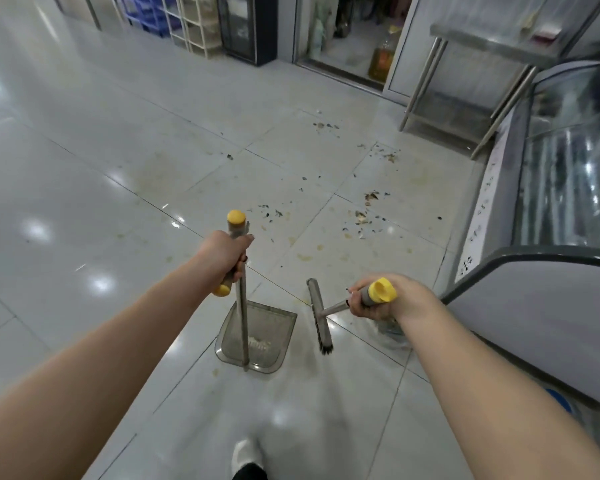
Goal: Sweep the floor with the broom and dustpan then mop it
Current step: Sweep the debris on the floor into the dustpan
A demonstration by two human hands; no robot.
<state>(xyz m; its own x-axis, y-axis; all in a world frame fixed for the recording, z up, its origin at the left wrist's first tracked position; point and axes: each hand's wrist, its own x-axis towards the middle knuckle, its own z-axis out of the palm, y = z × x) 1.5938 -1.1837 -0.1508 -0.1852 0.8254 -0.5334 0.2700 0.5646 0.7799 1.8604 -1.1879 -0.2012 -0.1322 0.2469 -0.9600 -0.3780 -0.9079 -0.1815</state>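
Gripping one upright dustpan (278, 328) by its handle in the left hand (225, 252) — clasping one tilted broom (320, 320) tightly in the right hand (394, 301), arms outstretched.

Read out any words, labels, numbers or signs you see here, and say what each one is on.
Nothing here can be read.
Display freezer: dark marks along its white edge, too blurred to read.
Oil bottle: label too small to read.
Dustpan: pale mark inside, cannot tell if it is lettering.
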